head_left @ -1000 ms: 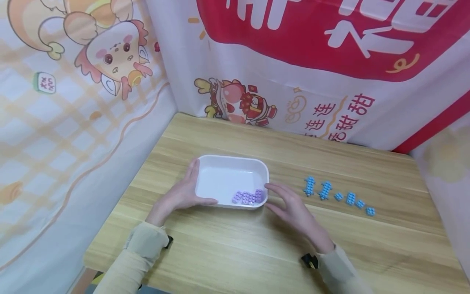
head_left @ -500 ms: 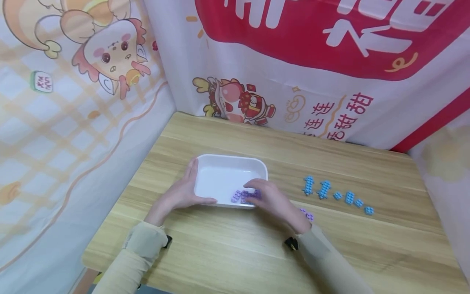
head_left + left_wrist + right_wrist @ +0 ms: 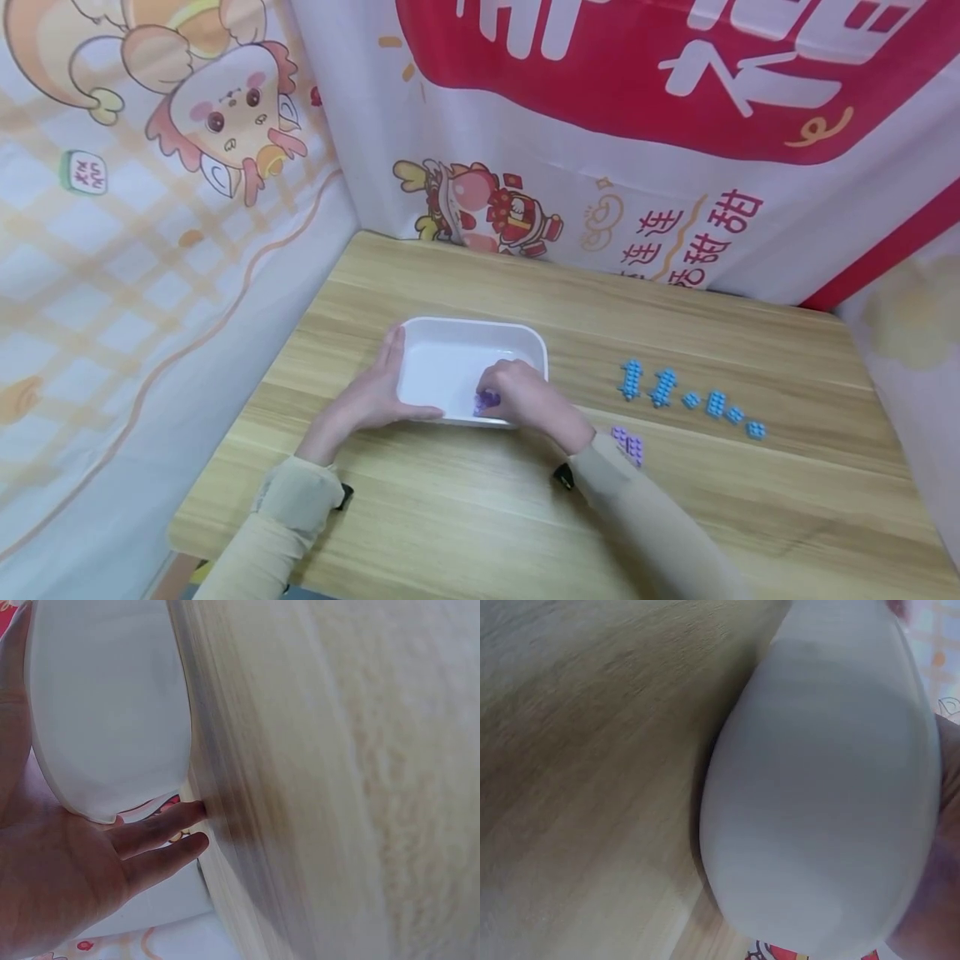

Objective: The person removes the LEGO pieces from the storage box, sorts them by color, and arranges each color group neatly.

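A white rectangular tray (image 3: 442, 367) stands on the wooden table. My left hand (image 3: 372, 392) holds its left end, thumb along the near rim and fingers along the side. In the left wrist view, that hand (image 3: 60, 877) lies against the tray's outer wall (image 3: 112, 697). My right hand (image 3: 528, 400) reaches over the near right rim, its fingers curled at purple building bricks (image 3: 486, 402) inside. The hand covers most of these bricks. The right wrist view shows the tray's outside (image 3: 817, 795), with part of the right hand (image 3: 934, 892) behind it.
More purple bricks (image 3: 627, 444) lie on the table (image 3: 465, 517) beside the right forearm. Further right, several blue building bricks (image 3: 716, 405) form a loose slanting row. A printed cloth (image 3: 360, 125) hangs behind and left of the table.
My right hand has moved from outside the tray's right end into it and then left over the purple bricks. Purple bricks on the table have come into sight. The left hand stays put.
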`<state>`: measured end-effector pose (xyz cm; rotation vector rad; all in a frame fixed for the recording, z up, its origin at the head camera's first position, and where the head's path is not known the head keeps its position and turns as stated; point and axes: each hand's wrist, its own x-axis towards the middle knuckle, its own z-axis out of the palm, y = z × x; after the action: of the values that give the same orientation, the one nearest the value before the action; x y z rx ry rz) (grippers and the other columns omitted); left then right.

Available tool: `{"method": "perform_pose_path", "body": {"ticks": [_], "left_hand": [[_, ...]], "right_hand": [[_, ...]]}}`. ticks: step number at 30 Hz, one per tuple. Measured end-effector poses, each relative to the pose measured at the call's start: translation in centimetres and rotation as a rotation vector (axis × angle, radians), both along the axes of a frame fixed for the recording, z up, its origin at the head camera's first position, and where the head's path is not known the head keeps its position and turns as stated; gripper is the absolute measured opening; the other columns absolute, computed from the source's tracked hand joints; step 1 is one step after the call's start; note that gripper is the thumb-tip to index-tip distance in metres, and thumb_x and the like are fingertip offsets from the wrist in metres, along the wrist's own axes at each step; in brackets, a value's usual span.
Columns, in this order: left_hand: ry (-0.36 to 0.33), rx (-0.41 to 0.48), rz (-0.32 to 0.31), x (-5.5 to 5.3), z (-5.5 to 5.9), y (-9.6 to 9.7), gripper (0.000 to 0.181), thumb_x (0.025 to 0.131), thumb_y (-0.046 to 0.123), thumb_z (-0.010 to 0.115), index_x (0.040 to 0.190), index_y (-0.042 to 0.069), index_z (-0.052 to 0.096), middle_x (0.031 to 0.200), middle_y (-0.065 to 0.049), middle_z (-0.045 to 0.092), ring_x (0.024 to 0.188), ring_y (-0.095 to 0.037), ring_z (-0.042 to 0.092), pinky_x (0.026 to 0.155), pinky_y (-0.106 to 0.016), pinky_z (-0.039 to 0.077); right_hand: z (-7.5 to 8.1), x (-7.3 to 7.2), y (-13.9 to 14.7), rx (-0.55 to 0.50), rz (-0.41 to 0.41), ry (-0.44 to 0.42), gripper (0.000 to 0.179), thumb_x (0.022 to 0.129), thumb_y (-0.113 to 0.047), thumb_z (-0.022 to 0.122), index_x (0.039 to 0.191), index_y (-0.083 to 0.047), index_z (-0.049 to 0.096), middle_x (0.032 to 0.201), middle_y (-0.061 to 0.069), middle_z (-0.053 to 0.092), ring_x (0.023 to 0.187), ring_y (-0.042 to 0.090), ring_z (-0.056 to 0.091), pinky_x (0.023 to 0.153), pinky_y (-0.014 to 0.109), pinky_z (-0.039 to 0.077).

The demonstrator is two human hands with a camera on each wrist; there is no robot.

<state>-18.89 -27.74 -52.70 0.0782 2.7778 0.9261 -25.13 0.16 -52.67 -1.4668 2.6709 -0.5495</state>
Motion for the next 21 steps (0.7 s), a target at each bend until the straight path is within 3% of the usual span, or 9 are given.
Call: {"method": "perform_pose_path", "body": {"ticks": [7, 11, 17, 21], "left_hand": [[0.004, -0.01, -0.005, -0.05, -0.08, 0.09, 0.162, 0.073, 0.07, 0.094, 0.175, 0.005, -0.013, 0.185, -0.022, -0.013, 0.163, -0.057, 0.03, 0.13, -0.071, 0.036], [0.002, -0.009, -0.005, -0.06, -0.2, 0.13, 0.162, 0.073, 0.071, 0.094, 0.175, 0.005, -0.014, 0.185, -0.021, -0.013, 0.162, -0.057, 0.03, 0.13, -0.072, 0.036], [0.001, -0.005, -0.006, -0.06, -0.2, 0.06, 0.162, 0.073, 0.07, 0.094, 0.175, 0.005, -0.014, 0.185, -0.021, -0.014, 0.163, -0.058, 0.029, 0.131, -0.071, 0.034], [0.008, 0.002, -0.008, -0.07, -0.06, -0.04, 0.161, 0.074, 0.068, 0.095, 0.175, 0.004, -0.013, 0.185, -0.022, -0.014, 0.163, -0.057, 0.028, 0.132, -0.069, 0.034]], "right_hand": [[-0.07, 0.39, -0.36, 0.129, -0.155, 0.067, 0.034, 0.082, -0.047, 0.096, 0.083, -0.017, 0.079, 0.086, -0.002, 0.075, 0.086, 0.02, 0.065, 0.089, 0.043, 0.053], [-0.29, 0.48, -0.35, 0.172, -0.217, 0.082, 0.041, 0.082, -0.048, 0.096, 0.082, -0.014, 0.074, 0.085, 0.0, 0.072, 0.085, 0.022, 0.06, 0.09, 0.043, 0.051], [-0.72, -0.02, -0.22, 0.062, -0.169, 0.014, 0.033, 0.088, -0.032, 0.093, 0.106, -0.008, 0.081, 0.1, 0.005, 0.08, 0.099, 0.026, 0.071, 0.099, 0.049, 0.059], [-0.69, -0.41, -0.19, -0.047, -0.138, -0.069, 0.039, 0.088, -0.022, 0.093, 0.12, -0.003, 0.08, 0.112, 0.012, 0.083, 0.108, 0.03, 0.076, 0.105, 0.049, 0.062]]}}
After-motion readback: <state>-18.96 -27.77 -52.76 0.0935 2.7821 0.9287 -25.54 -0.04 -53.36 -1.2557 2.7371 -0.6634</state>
